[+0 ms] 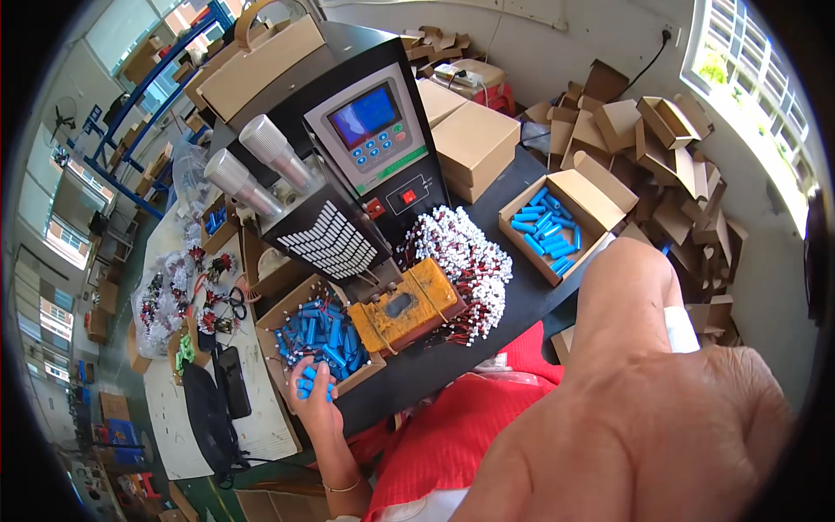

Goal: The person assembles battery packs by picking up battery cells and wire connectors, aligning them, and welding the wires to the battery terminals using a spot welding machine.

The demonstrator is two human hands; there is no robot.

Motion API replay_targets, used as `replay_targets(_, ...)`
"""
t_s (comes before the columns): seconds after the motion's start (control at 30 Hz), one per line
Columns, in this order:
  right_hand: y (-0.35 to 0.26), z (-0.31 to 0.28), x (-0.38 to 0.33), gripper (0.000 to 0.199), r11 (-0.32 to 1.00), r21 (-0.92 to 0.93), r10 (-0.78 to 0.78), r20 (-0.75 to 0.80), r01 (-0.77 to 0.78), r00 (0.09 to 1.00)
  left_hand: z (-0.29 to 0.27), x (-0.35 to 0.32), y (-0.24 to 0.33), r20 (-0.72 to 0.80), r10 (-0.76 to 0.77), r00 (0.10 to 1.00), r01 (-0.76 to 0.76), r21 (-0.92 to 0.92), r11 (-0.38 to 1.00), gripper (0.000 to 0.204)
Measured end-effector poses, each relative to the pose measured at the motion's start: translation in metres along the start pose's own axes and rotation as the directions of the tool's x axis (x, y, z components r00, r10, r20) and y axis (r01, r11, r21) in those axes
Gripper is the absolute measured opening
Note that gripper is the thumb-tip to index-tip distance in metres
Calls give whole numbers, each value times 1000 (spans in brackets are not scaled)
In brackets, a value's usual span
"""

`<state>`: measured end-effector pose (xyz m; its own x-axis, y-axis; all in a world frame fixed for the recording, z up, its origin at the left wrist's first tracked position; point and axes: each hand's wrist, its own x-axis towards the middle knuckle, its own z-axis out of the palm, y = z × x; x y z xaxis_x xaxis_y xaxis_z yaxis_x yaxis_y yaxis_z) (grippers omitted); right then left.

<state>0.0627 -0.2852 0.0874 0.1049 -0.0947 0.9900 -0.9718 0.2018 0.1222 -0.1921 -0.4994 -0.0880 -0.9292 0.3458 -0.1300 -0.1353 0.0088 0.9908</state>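
Several blue cylinders (pixel 305 384) in left hand (pixel 322 412), long axes roughly sideways.

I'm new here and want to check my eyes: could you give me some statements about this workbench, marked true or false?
1. The left hand holds blue cylinders. True.
2. The machine's screen is black. False: the screen is lit blue.
3. The right hand looms large, close to the camera. True.
4. The white-tipped wires lie left of the orange block. False: the wires are on its right.
5. The open carton at right contains blue cylinders too. True.
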Motion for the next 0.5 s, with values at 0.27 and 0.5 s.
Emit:
replay_targets(0.27,20,18,-1,15,979,108,-157,-127,171,979,22,1,-1,130,-14,991,38,-184,982,31)
replay_targets(0.5,21,26,10,14,916,109,-358,-213,386,909,22,6,0,332,-206,920,359,-511,781,28)
